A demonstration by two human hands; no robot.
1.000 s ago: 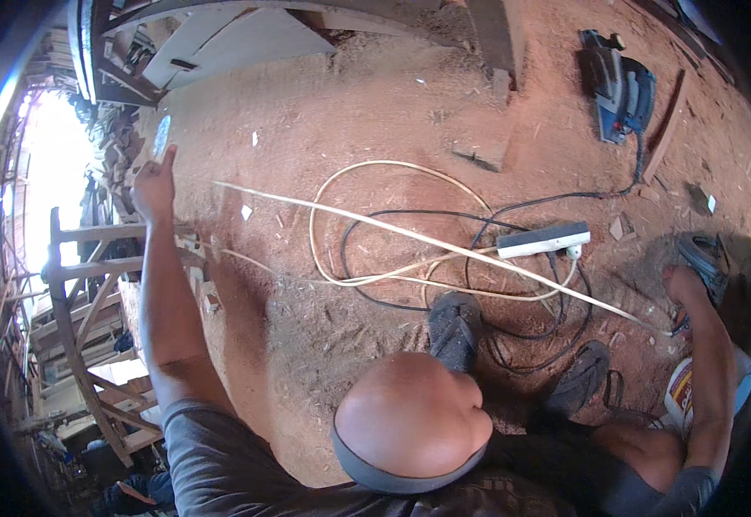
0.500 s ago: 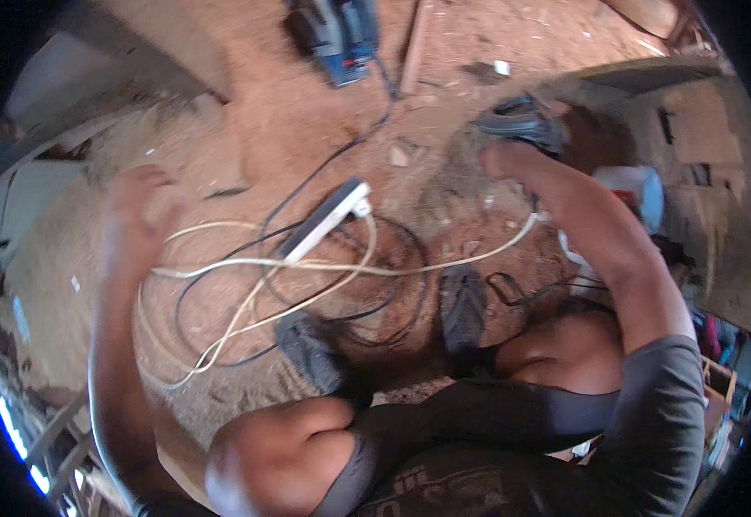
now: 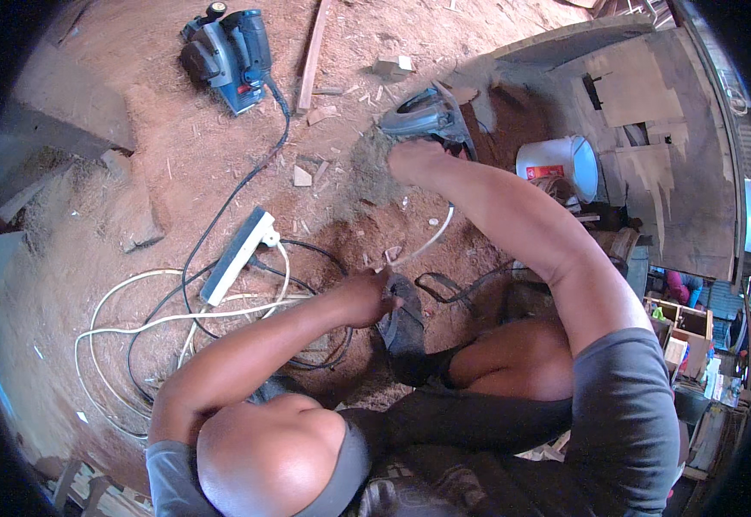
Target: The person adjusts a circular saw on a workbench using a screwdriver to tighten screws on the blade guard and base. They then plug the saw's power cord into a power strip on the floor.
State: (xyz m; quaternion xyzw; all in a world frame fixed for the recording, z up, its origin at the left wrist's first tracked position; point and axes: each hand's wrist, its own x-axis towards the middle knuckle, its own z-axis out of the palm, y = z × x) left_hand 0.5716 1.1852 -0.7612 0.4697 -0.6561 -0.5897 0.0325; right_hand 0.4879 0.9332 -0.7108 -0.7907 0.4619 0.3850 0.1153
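My right hand is closed at the near side of a grey hand-held power tool on the dusty ground; its fingers are partly hidden. From that tool a white cable curves down to my left hand, which pinches it just above my dark shoe. Left of my left forearm, the same pale cable lies in loose loops. A white and dark power strip lies among them with a white plug in its end.
A blue electric planer rests at the far left, its black cord running toward the strip. Beside it lies a narrow wooden strip. A white bucket lies at right before a wooden panel. Wood chips litter the ground.
My left hand has swung from the far left to the middle and taken hold of the white cable. My right hand stays at the grey tool. The whole view has shifted.
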